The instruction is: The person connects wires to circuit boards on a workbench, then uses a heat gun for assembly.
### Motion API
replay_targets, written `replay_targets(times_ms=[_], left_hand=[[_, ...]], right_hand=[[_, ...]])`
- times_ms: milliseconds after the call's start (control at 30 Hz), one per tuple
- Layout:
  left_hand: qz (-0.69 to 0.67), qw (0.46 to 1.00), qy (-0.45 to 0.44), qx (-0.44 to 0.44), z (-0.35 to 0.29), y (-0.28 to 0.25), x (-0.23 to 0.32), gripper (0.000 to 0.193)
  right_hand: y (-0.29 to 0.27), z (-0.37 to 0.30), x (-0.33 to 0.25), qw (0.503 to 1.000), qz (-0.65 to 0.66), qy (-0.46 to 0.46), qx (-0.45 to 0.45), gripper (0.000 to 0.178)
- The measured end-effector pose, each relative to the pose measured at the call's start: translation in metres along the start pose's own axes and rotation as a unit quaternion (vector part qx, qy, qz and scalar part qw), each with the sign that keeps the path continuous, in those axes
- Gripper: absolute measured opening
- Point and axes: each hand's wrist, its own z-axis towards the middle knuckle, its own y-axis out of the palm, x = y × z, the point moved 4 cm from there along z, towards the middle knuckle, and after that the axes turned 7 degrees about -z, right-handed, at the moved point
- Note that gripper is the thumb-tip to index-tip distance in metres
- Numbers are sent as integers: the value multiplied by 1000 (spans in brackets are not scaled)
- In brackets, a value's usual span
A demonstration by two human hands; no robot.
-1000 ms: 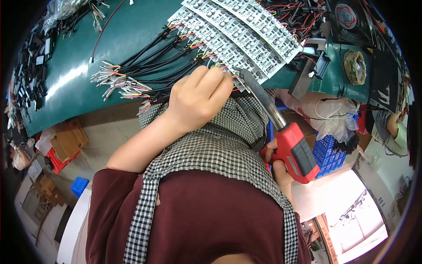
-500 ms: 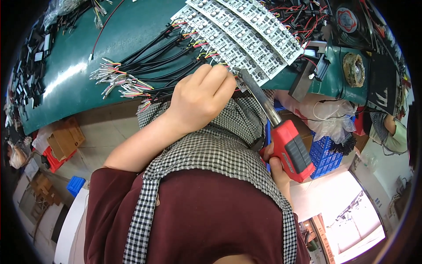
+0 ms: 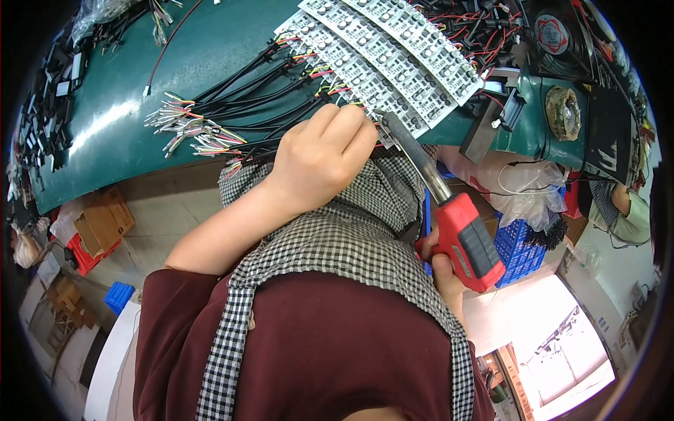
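Observation:
My right hand is wrapped round the red and black grip of a soldering gun. Its metal barrel slants up and left, so the tip sits at the near corner of the white circuit boards, just right of my left fingers. My left hand is closed in a pinch at that board edge; its fingertips and what they hold are hidden behind the knuckles. Black cables with stripped coloured wire ends run left from the boards, several of them joined there by red, yellow and white wires.
A green table carries the boards. Black parts pile along its left edge, red and black wires at the far right. Right of the boards are a metal block and a roll. A blue crate stands below; another person's arm shows at right.
Hardly anything differs. The soldering gun's body has shifted very slightly right, while its tip and my left hand stay at the same board corner.

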Motion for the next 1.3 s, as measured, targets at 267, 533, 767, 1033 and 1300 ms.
replay_targets(times_ms=[267,533,767,1033,1300], left_hand=[[5,1000,-4,-2,0,0,1,20],[6,1000,-10,-12,-1,1,0,21],[50,998,24,8,-3,2,-1,14],[-27,999,-3,30,-4,-2,-4,28],[7,997,64,48,-8,3,-9,24]], right_hand=[[1,9,-19,1000,-5,0,-29,53],[14,15,-42,995,75,7,68,73],[12,9,-37,996,81,8,48,71],[12,4,-36,996,86,24,24,70],[8,5,-36,998,65,14,-6,54]])
